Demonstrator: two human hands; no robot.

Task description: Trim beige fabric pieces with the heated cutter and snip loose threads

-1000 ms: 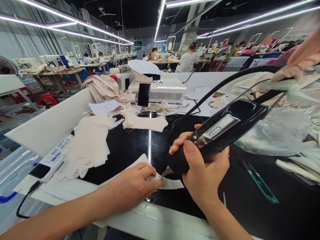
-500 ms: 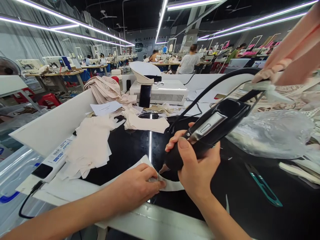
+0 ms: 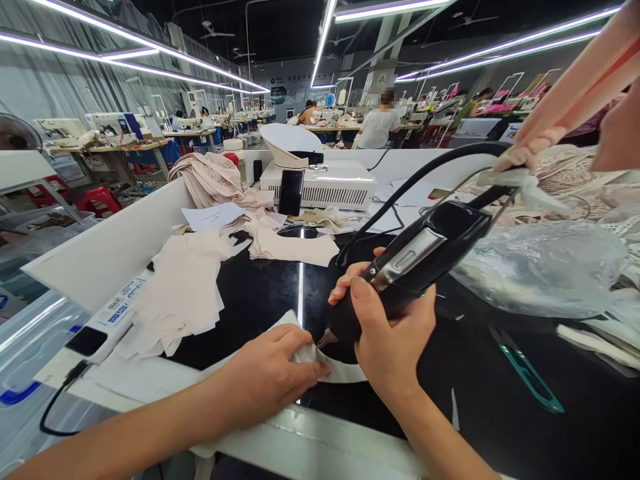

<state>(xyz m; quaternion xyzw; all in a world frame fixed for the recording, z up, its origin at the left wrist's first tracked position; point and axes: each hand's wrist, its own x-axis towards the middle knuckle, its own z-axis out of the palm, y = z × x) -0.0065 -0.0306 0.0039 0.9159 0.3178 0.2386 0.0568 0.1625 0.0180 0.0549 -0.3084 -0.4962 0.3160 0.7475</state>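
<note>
My right hand is wrapped round a black corded hand tool, whose metal tip touches a pale fabric piece on the black glossy table. My left hand presses the same fabric piece flat beside the tip, with its fingers curled over the edge. A black cable runs up and back from the tool.
A stack of cream fabric pieces lies at the left, more pieces behind. A white machine stands at the back. Teal snips and a clear plastic bag lie at the right. Another person's hand holds fabric at the top right.
My right hand and the tool have shifted slightly left, so the tip sits closer to my left fingers. The other person's hand has risen at the top right.
</note>
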